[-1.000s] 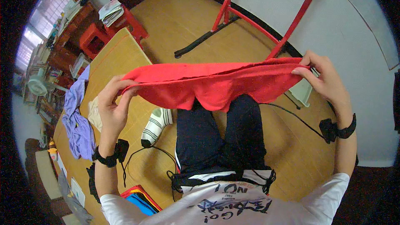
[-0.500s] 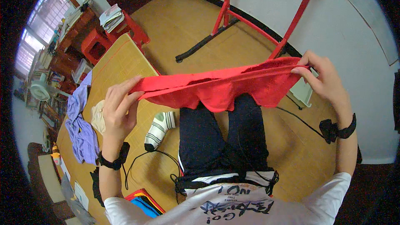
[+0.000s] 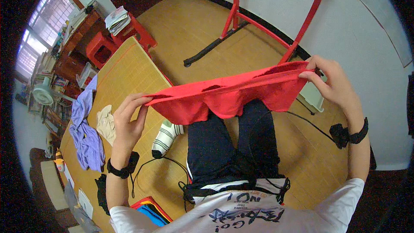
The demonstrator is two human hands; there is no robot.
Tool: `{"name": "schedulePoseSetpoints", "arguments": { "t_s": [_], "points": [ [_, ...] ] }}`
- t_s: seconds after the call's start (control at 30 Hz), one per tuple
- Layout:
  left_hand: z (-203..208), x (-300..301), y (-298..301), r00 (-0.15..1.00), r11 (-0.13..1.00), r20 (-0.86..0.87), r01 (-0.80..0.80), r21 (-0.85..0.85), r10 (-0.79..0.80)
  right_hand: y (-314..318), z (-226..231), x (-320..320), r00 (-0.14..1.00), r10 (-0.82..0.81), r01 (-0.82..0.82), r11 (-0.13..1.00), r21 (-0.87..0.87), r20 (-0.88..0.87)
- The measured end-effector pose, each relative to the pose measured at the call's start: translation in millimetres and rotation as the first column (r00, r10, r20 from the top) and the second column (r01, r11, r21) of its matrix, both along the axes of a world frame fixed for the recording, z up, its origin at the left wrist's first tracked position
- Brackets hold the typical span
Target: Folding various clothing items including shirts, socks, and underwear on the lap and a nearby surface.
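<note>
A red cloth garment (image 3: 228, 97) is stretched sideways in the air between my two hands, in front of my body. Its long upper edge gapes slightly in places, and its lower edge hangs in rounded folds. My left hand (image 3: 130, 111) pinches the left end, thumb against fingers. At the other end, a little higher, my right hand (image 3: 328, 77) grips the corner the same way. Below the left part of the garment, a white, grey-striped sock (image 3: 166, 138) with a black tip lies on the wooden table (image 3: 129, 67), partly covered from view.
On the table's left lie a purple garment (image 3: 84, 133) and a beige cloth (image 3: 105, 123). A folded stack of coloured cloths (image 3: 151, 211) sits by my left elbow. Beyond stand red stools (image 3: 101, 49) and a red metal frame (image 3: 258, 26). Black cords (image 3: 168, 159) run near my wrists.
My left hand has moved slightly right and down with its end of the garment, so the cloth slants more and covers the sock's upper end. My right hand has barely moved.
</note>
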State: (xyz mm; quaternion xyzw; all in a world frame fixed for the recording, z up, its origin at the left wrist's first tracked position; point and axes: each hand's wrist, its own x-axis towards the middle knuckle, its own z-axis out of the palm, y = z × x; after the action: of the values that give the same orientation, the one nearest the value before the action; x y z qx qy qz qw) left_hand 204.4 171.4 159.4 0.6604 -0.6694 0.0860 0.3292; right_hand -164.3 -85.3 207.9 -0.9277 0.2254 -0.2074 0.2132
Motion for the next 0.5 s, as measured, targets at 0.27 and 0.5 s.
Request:
{"name": "schedulePoseSetpoints", "arguments": {
  "t_s": [0.27, 0.5],
  "points": [
    [-3.1, 0.6, 5.5, 0.849, 0.992, -0.518, -0.126, -0.007, 0.104, 3.6, -0.1, 0.5, 0.998, 0.007, -0.005, 1.000, -0.022, 0.068],
    [6.4, -8.7, 5.7, 0.790, 0.955, -0.601, -0.260, -0.145, 0.123, 11.8, -9.8, -1.3, 0.954, -0.188, 0.163, 0.979, 0.121, 0.232]
  ]
}}
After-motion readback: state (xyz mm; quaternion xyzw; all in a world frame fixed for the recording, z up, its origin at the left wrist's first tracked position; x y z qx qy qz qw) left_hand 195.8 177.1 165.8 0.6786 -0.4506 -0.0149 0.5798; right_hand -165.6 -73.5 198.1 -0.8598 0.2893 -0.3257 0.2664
